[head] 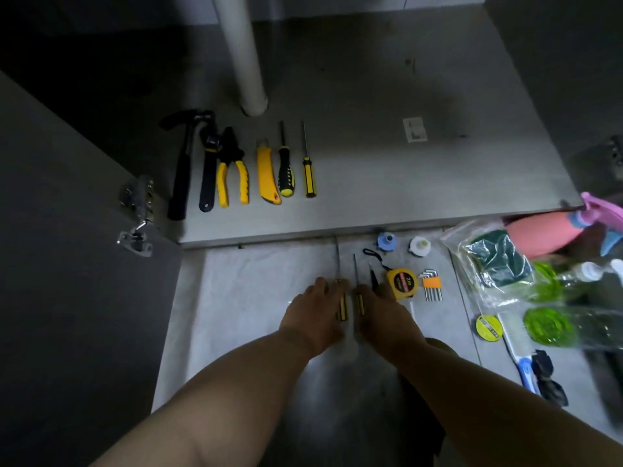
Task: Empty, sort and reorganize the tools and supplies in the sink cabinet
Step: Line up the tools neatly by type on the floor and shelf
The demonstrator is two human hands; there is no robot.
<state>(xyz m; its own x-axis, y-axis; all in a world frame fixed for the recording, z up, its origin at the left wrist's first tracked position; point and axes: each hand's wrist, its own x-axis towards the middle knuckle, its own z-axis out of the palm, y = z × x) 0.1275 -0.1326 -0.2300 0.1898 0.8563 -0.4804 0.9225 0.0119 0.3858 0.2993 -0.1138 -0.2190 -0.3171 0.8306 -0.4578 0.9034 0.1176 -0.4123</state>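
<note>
- Head cam: two slim screwdrivers with yellow-and-black striped handles lie side by side on the floor tile, just outside the cabinet [371, 163].
- left hand [313, 315] is at the left screwdriver [342, 306] and right hand [384, 315] at the right screwdriver [360, 303]. It's too blurry to call gripping or just touching.
- yellow tape measure [403, 283] sits beside the right hand.

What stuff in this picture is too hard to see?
Head view:
- Screwdriver handles: partly covered by the left hand and right hand; blur hides whether they grip.
- Sticker on the cabinet floor: too small to read.
- Pink thing: cut off by the right edge.
- Back left corner: too dark.
</note>
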